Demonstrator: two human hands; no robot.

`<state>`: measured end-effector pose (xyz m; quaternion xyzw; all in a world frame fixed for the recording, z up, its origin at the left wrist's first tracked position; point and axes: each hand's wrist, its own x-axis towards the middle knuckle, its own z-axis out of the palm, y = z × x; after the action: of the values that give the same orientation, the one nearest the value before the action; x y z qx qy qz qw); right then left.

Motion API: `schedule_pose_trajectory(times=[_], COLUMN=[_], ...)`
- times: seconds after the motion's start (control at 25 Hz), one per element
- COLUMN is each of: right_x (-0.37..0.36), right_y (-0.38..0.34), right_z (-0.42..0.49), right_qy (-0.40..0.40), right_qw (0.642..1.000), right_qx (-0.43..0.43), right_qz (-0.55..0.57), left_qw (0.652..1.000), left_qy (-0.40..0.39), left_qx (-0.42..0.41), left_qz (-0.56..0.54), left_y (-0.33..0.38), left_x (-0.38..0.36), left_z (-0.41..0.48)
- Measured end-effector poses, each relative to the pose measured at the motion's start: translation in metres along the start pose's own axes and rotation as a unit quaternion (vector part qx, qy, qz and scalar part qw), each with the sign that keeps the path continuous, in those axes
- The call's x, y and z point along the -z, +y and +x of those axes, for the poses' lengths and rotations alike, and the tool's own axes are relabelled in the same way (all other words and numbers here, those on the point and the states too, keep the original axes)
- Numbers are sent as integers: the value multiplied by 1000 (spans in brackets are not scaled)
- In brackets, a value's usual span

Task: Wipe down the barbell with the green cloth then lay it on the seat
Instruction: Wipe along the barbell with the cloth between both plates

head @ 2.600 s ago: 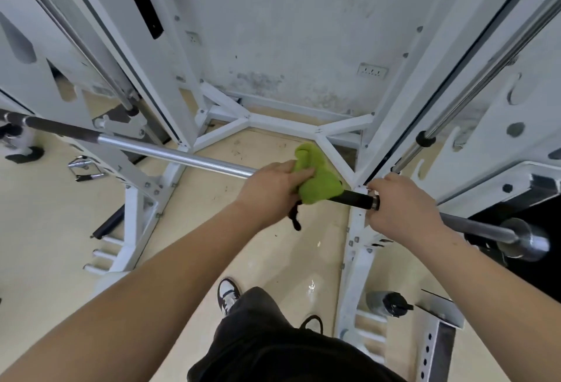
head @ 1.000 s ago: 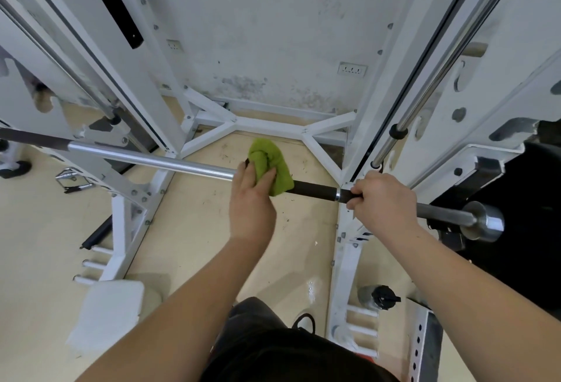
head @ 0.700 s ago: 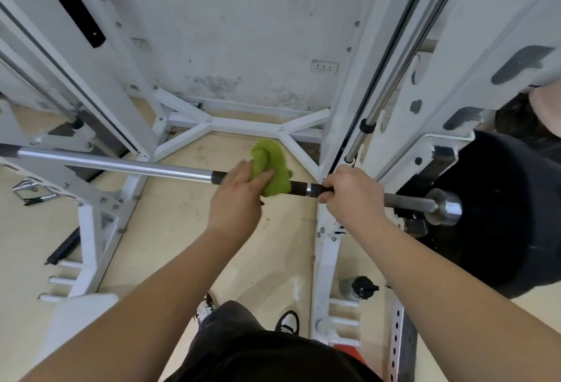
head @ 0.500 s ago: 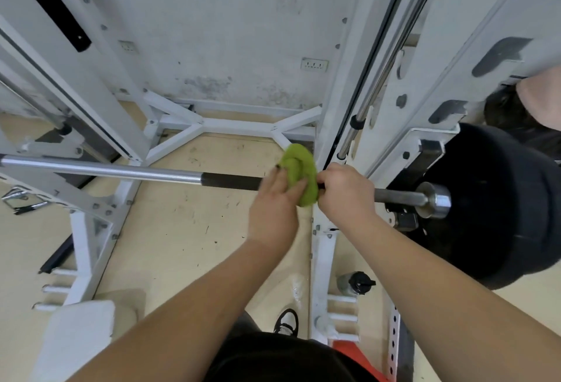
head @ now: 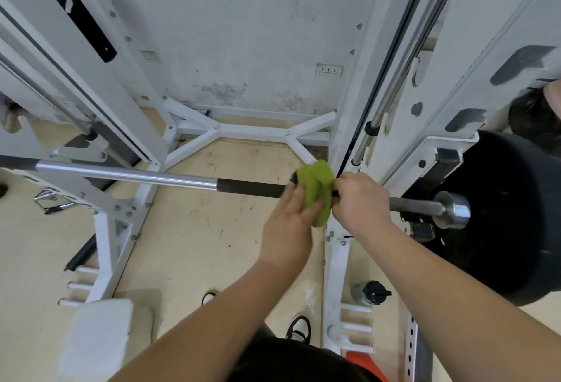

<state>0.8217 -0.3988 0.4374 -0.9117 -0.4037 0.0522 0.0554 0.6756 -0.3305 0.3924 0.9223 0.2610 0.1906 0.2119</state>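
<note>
The barbell (head: 127, 175) runs level across the white rack, chrome at the left and dark-gripped toward the right, ending in a steel knob (head: 452, 209). A green cloth (head: 315, 188) is wrapped over the dark grip. My left hand (head: 290, 223) presses the cloth around the bar from below and the near side. My right hand (head: 359, 201) grips the bar right beside the cloth, touching it. A white padded seat (head: 97, 336) sits low at the bottom left.
White rack uprights (head: 337, 254) stand on both sides, with a cross-braced base (head: 252, 132) against the back wall. A large black weight plate (head: 510, 223) fills the right. A dark-capped bottle (head: 367, 292) rests on the rack pegs. A person's knee and dark clothing show at the far right edge.
My left hand has slid the green cloth rightward along the bar's dark grip until it meets my right hand. My head has turned right, bringing the black plate into view.
</note>
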Motion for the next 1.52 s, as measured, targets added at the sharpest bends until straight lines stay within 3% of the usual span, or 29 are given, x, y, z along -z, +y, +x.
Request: schedule_pose_trajectory(times=[0.08, 0.16, 0.2, 0.28, 0.32, 0.36, 0.48, 0.56, 0.64, 0.72, 0.8, 0.88, 1.0, 1.12, 1.2, 1.28, 1.36, 1.44, 1.48, 1.52], right_x=[0, 1, 3, 5, 5, 6, 7, 9, 9, 12, 16, 22, 24, 18, 16, 16, 15, 16, 16, 15], right_y=[0, -1, -2, -6, -7, -8, -8, -8, -7, -2, 9, 27, 54, 75, 86, 93, 94, 93, 92, 91], right_z=[0, 0, 1, 3, 3, 4, 3, 2, -1, -5, -13, -28, -51, -70, -78, -82, -82, -78, -78, -78], right_qy=[2, -9, -21, -35, -33, -33, -47, -43, -39, -55, -61, -14, 33, 72, 58, 35, 39, 44, 39, 34], right_qw=[1000, 1000, 1000, 999, 999, 999, 999, 999, 999, 998, 993, 993, 994, 992, 990, 987, 979, 963, 957, 954], right_qx=[-2, 2, 2, -2, -7, -13, -25, -23, -13, -12, -10, -5, -35, -86, -123, -151, -185, -245, -266, -276], right_qz=[5, 18, 19, 6, -1, -7, -2, -5, -10, 25, 99, 117, 101, 55, 26, 42, 78, 105, 112, 113], left_qw=[997, 975, 945, 833, 783, 757, 723, 663, 600, 583, 594, 607, 595, 585, 608, 683, 807, 939, 980, 997], left_qy=[-9, 9, 21, 58, 83, 106, 146, 145, 69, -47, -87, -21, 54, -51, -104, -94, -40, 11, 15, -7], left_qx=[-11, 103, 214, 451, 516, 538, 511, 525, 544, 521, 514, 534, 565, 553, 549, 515, 404, 192, 82, -9], left_qz=[-80, -197, -246, -315, -337, -357, -443, -513, -583, -622, -612, -589, -569, -591, -564, -509, -429, -286, -183, -71], left_y=[4, -2, -5, -18, -22, -25, -21, -6, 19, 45, 48, 28, 14, 66, 89, 87, 74, 60, 50, 40], left_x=[3, 16, 23, 32, 36, 41, 45, 30, 10, -1, 5, 9, 8, 3, 9, 29, 56, 70, 66, 56], left_z=[-27, -56, -63, -69, -67, -61, -27, 3, 16, 13, 9, 10, 18, 22, 22, 23, 28, 41, 50, 58])
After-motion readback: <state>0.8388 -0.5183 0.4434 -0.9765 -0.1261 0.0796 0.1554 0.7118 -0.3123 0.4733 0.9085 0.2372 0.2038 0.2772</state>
